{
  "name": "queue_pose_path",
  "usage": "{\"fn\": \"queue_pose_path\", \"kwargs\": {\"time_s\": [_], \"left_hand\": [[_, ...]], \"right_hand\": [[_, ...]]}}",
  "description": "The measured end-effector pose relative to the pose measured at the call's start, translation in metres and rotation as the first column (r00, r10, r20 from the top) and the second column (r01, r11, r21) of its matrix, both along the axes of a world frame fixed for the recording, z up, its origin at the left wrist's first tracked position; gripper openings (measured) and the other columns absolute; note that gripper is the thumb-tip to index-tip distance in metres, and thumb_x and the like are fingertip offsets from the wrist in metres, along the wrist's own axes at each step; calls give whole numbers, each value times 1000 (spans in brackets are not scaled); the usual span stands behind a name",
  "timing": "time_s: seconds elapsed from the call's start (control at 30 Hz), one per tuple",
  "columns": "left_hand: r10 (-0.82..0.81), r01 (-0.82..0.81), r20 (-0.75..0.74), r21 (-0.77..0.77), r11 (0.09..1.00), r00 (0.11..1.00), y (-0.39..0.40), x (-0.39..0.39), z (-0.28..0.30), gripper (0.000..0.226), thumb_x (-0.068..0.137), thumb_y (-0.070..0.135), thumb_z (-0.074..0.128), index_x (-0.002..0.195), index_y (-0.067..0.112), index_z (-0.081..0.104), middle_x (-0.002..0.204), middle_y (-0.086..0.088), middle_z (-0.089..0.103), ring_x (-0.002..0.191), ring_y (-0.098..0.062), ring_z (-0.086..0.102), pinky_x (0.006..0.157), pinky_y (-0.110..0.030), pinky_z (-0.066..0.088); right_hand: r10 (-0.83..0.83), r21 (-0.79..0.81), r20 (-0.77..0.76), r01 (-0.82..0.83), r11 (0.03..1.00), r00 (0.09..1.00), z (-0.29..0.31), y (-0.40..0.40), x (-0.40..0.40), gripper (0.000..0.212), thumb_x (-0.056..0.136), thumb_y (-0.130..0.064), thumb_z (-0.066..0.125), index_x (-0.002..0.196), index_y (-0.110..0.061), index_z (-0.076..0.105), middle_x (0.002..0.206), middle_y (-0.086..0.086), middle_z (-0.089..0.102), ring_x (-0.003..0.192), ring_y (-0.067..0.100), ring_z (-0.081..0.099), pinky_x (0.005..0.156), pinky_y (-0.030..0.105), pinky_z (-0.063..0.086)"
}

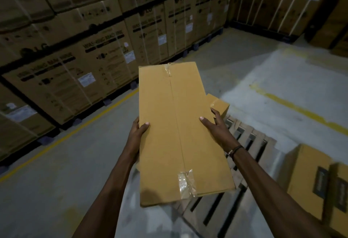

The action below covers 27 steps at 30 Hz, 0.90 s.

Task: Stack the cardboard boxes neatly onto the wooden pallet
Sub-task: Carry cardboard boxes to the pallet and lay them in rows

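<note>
A long flat cardboard box [180, 134] is held in the air between both hands, its taped top seam running away from the person, with clear tape at the near and far ends. The left hand [136, 134] clamps the left edge: its thumb lies on the top face while the other fingers wrap under the side, out of sight. The right hand [216, 124] grips the right edge further along, thumb pressed flat on the top and the other fingers [216, 113] spread and curled over the side. Both forearms stretch forward and are nearly straight, and a dark band [235, 150] circles the right wrist. Below the box, and under the right hand's fingers, lies the wooden pallet [244, 143] on the concrete floor [75, 162]. Just beyond the right fingertips a smaller box [220, 105] sits on the pallet's far part. To the right of the right arm, two more boxes [320, 181] with dark labels stand beside the pallet. Beyond the left fingers a yellow floor line [66, 137] runs along a wall of large stacked cartons [75, 49], strapped and printed.
</note>
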<state>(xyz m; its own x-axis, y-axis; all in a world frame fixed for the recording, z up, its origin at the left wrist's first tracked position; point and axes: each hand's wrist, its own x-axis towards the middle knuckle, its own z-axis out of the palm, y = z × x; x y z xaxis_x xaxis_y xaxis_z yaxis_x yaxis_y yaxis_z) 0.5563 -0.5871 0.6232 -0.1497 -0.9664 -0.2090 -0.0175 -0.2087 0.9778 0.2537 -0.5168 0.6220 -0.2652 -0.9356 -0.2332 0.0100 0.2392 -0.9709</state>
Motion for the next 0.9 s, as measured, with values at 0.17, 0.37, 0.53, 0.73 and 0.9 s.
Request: {"fn": "queue_pose_path", "kwargs": {"time_s": [0.17,0.37,0.53,0.73,0.9], "left_hand": [[-125,125,-3,36,991,992,-72,-18,-2,57,104,30,61,156,24,39,140,1,60,119,-23,66,93,-44,58],[-340,340,-2,28,940,940,-159,-53,-12,53,105,26,61,154,21,41,145,-7,58,117,-25,67,84,-37,58],[-503,503,51,9,864,863,-210,-91,-16,54,106,24,58,156,17,38,141,-4,58,104,-6,68,73,-21,57],[-644,644,22,20,765,764,-240,-142,-28,57,104,27,61,156,19,40,144,-8,60,123,-29,65,93,-41,58],[-711,705,42,105,702,702,-254,-189,-55,99,76,67,78,158,32,36,154,-6,50,141,-30,51,111,-57,47]], "right_hand": [[-131,-3,-34,131,991,991,-2,-29,-8,74,98,-48,69,161,-37,31,154,-14,42,130,-6,49,97,22,49],[-339,11,-52,340,940,939,-13,-55,-13,75,90,-56,76,154,-38,40,156,-5,50,136,17,56,102,40,57],[-505,7,-101,508,861,857,-4,-65,-15,66,98,-42,72,156,-31,40,154,-8,45,140,5,42,94,16,50],[-644,21,-120,650,760,756,-10,-56,-29,93,79,-70,78,157,-39,38,166,-1,38,152,18,37,121,51,39],[-688,59,-121,697,715,716,-37,-46,-65,91,76,-74,78,153,-45,41,164,-3,41,151,20,39,120,52,40]]}}
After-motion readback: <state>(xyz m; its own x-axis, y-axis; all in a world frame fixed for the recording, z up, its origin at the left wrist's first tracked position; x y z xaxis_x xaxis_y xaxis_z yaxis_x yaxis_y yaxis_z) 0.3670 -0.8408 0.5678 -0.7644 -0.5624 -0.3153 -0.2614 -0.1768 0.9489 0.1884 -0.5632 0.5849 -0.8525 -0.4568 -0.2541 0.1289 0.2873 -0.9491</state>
